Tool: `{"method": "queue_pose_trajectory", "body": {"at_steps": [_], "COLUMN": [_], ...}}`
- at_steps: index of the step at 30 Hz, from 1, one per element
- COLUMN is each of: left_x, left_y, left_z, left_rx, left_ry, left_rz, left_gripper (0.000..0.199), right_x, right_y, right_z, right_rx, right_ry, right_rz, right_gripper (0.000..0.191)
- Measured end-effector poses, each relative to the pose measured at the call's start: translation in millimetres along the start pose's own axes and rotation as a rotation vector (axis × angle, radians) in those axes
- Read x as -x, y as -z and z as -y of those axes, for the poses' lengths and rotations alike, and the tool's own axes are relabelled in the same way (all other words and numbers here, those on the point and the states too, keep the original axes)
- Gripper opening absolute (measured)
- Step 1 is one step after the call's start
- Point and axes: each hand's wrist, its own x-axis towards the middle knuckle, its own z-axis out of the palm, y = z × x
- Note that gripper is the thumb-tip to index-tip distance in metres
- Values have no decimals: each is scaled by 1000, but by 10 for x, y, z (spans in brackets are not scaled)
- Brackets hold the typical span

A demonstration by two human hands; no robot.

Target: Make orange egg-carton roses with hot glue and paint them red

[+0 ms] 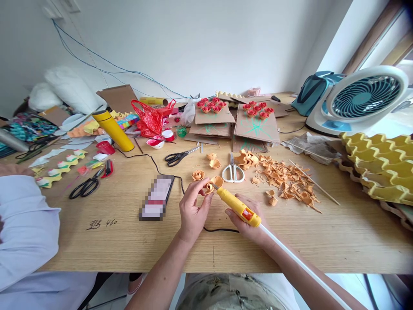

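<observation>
My left hand (194, 206) pinches a small orange egg-carton flower (209, 187) between thumb and fingers. In my right hand (245, 218) is a yellow hot glue gun (237, 206) with a long white glue stick (300, 262) out of its back. The gun's metal nozzle points left and meets the flower's edge, though I cannot tell whether it touches. Just beyond my left fingers lie a finished-looking orange rosette (198, 175) and loose cup-shaped petals (214, 163). White-handled scissors (233, 172) rest beyond the glue gun.
Orange carton scraps (290, 176) spread to the right, beside a wooden stick (314, 182). Yellow egg trays (380, 165) and a fan (361, 101) stand at right. Red flowers (211, 105) sit on cardboard at the back. A phone (157, 197) lies left; another person's white sleeve (27, 228) rests at the left edge.
</observation>
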Motion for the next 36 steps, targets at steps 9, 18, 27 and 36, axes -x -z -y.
{"method": "queue_pose_trajectory", "body": {"at_steps": [9, 18, 27, 36], "left_x": [30, 29, 12, 1], "left_y": [1, -4, 1, -3], "left_z": [11, 24, -4, -16], "left_rx": [30, -2, -37, -37], "left_ry": [61, 58, 14, 25], "left_rz": [4, -6, -15, -23], "left_gripper": [37, 37, 35, 32], "right_x": [6, -25, 1, -9], "right_y": [-14, 5, -7, 12], "right_z": [-20, 28, -8, 21], "right_rx": [-11, 4, -14, -20], "right_ry": [-8, 12, -6, -30], "right_rz": [14, -14, 5, 23], "right_gripper": [30, 31, 32, 32]}}
